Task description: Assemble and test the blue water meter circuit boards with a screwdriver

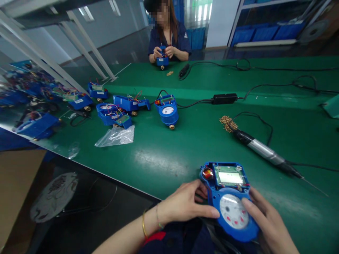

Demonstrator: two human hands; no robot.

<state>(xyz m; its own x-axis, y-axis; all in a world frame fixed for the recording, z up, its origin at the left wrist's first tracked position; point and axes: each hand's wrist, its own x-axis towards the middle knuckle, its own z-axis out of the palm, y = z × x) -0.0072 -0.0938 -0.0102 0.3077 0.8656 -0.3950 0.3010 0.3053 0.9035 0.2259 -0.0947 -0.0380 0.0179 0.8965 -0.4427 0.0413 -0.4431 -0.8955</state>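
A blue water meter [215,197] with a round white dial and an uncovered circuit board with a small display lies between my hands at the table's near edge. My left hand [185,201] grips its left side, thumb on the rim by the dial and fingers curled at the casing. On the right side, my right hand [267,218] holds the meter with the thumb at the dial's edge; its other fingers are partly hidden behind the casing. To the right lies an electric screwdriver [265,150] with a long thin bit, beside a pile of small brass-coloured screws [227,123].
Another blue meter [168,112] stands mid-table. Several open meters with loose wires [129,103] crowd the left, near a clear plastic bag [116,137]. A black cable with an adapter box [225,98] crosses the table. Opposite, a co-worker [169,38] handles a similar meter. A stool [54,197] stands lower left.
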